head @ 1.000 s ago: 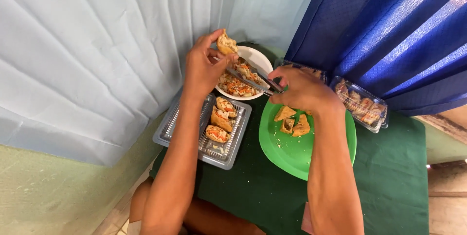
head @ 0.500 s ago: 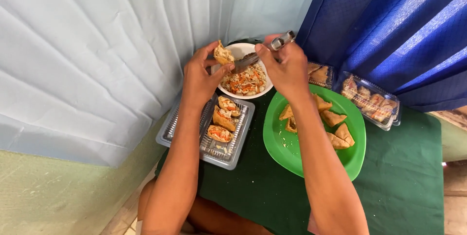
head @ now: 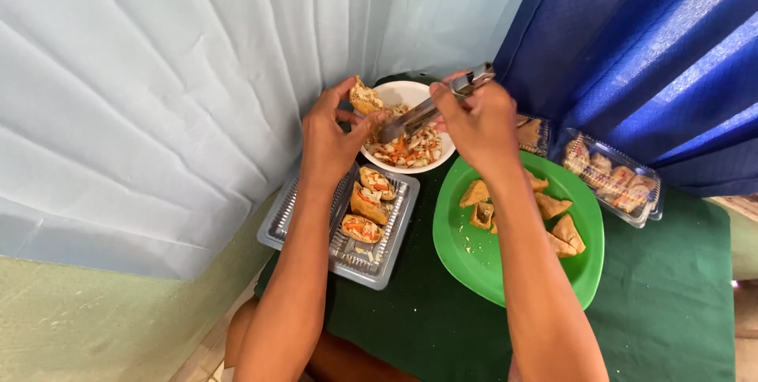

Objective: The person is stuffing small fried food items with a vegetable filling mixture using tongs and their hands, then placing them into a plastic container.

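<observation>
The left hand (head: 330, 141) pinched a fried tofu pocket (head: 364, 97) with its opening turned toward the right hand (head: 476, 120), which gripped metal tongs (head: 426, 109) pressed together, apparently on some filling, though the tips were hard to read. Just beneath both sat the white bowl (head: 399, 91) of shredded vegetables, catching spills. Nearer the left wrist lay a clear tray (head: 300, 220) of stuffed pieces; beside the right forearm, a green plate (head: 513, 271) of empty ones.
</observation>
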